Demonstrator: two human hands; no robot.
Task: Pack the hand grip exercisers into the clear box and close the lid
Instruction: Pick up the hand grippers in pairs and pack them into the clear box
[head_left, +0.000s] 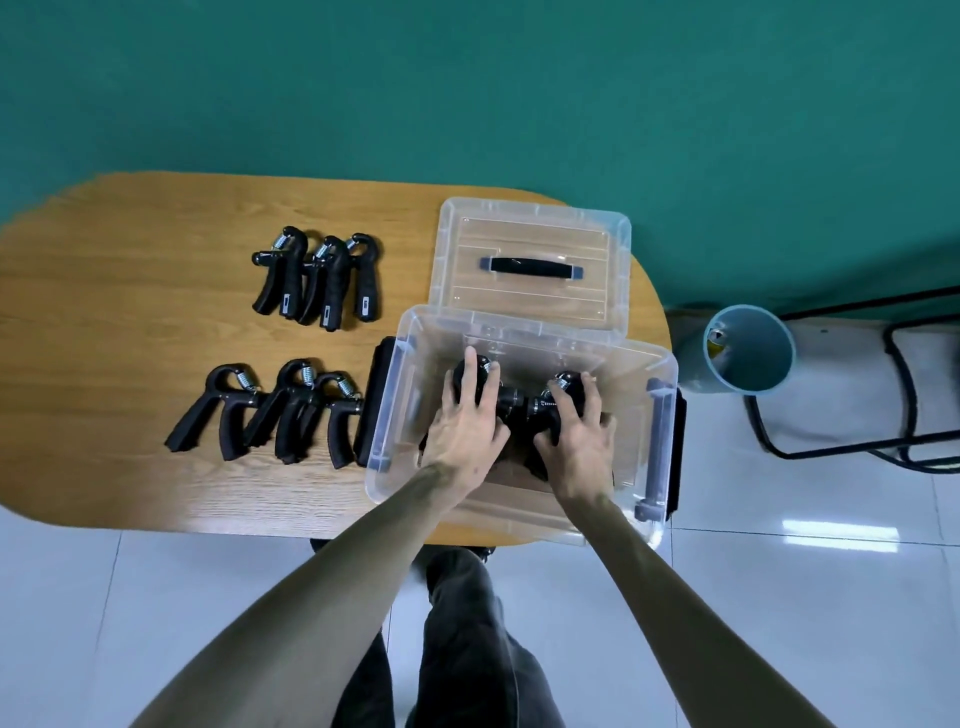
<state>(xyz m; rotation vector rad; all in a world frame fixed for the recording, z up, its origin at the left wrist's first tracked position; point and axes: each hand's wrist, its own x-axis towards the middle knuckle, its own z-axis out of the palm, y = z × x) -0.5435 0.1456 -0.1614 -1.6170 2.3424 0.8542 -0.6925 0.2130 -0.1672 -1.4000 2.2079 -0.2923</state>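
Observation:
The clear box (395, 467) stands open at the right end of the wooden table. Both my hands are inside it. My left hand (467, 421) lies over a black hand grip exerciser (511, 400), and my right hand (576, 431) lies over another one (540, 408) beside it. The two exercisers touch in the middle of the box. Its clear lid (535, 228) with a black handle lies flat behind the box. On the table to the left, three exercisers (322, 280) lie in a far group and three more (265, 410) in a near group.
The table (130, 312) has a rounded right end just past the box. A light blue bin (748, 348) stands on the tiled floor to the right, next to a black metal frame (909, 410). A green wall runs behind the table.

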